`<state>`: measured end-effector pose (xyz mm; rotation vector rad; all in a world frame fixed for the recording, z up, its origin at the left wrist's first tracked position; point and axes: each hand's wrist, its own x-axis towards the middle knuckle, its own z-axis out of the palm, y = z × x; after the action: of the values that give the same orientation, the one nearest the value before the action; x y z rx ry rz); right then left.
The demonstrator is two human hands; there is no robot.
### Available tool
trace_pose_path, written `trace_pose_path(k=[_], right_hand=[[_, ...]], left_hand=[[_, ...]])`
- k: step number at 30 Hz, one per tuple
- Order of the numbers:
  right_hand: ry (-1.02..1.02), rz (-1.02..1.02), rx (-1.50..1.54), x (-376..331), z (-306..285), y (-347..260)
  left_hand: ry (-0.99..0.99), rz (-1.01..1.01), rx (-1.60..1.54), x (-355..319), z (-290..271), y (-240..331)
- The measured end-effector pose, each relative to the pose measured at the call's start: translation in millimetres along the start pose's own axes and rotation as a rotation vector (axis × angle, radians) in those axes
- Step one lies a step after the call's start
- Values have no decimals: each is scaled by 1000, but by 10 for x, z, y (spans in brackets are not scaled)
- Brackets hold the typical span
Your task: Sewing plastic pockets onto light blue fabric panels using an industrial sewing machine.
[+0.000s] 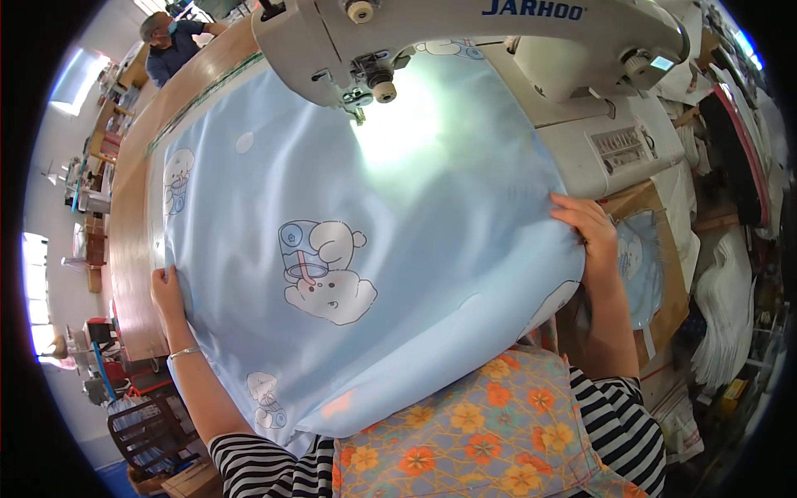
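A large piece of light blue fabric (224, 274) with printed white cartoon animals spreads over the sewing table and hangs down toward my lap. At its left edge my left hand (166, 292) is closed, gripping the border. My right hand (591, 228) holds the right edge, fingers lying over the top of the cloth and the thumb hidden. The sewing machine (332, 50) stands above the far part of the fabric, its needle area (359, 112) over the cloth. A bright lamp glow washes out the print beside it.
The wooden tabletop (133, 216) runs along the left. An open cardboard box (664, 307) with folded blue fabric (639, 266) stands at the right, near bundles of white cloth (722, 307). A chair (154, 432) is at lower left. Another person (173, 46) sits at the far left.
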<state>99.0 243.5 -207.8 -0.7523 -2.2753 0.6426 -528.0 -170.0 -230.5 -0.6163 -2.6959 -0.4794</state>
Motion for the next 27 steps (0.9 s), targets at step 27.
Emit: trace_pose_path(k=[27], right_hand=[[-118,-202,-16,-1092,-54,430]], left_hand=[[-289,975,-129,-1253,161,3571]])
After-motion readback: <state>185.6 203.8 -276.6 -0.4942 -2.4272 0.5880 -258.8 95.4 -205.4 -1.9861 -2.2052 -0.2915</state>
